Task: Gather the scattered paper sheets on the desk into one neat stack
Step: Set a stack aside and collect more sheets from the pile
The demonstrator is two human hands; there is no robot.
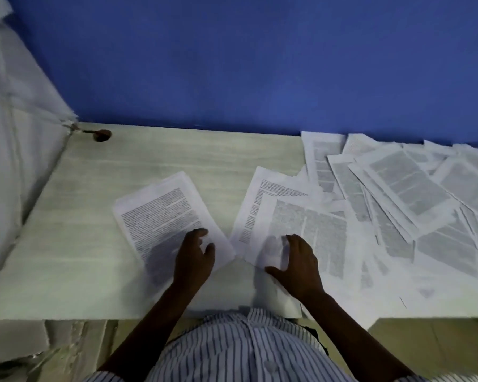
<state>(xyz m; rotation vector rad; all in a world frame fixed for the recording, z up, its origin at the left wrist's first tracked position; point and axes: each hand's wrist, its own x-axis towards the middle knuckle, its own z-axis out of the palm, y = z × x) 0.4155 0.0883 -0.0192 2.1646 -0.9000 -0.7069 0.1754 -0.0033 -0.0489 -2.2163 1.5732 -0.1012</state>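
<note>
Our striped shirt (pixel 246 351) fills the bottom of the view, and both bare forearms reach out from it over the pale wooden desk (pixel 80 257).

Our left hand (pixel 195 260) rests on the near corner of a printed sheet (pixel 160 213) that lies alone and askew; its fingers are loosely bent and grasp nothing that we can see. Our right hand (pixel 294 264) lies splayed, thumb wide, on the overlapping sheets (pixel 312 227) just beside the first one. A blurred curl of paper shows by its fingertips, so we cannot tell whether an edge is being lifted.

Farther right, the scattered paper heap (pixel 403 188) fans across the desk to the blue wall (pixel 232 64), with many sheets crossing at odd angles. White bundled material (pixel 17 128) stands at the far left.

We judge these sheets light, limp and slippery on one another. They should slide easily under a flat palm, but they crease if pinched mid-page. Better to push them together flat, then take hold along both long edges and tap them square.
</note>
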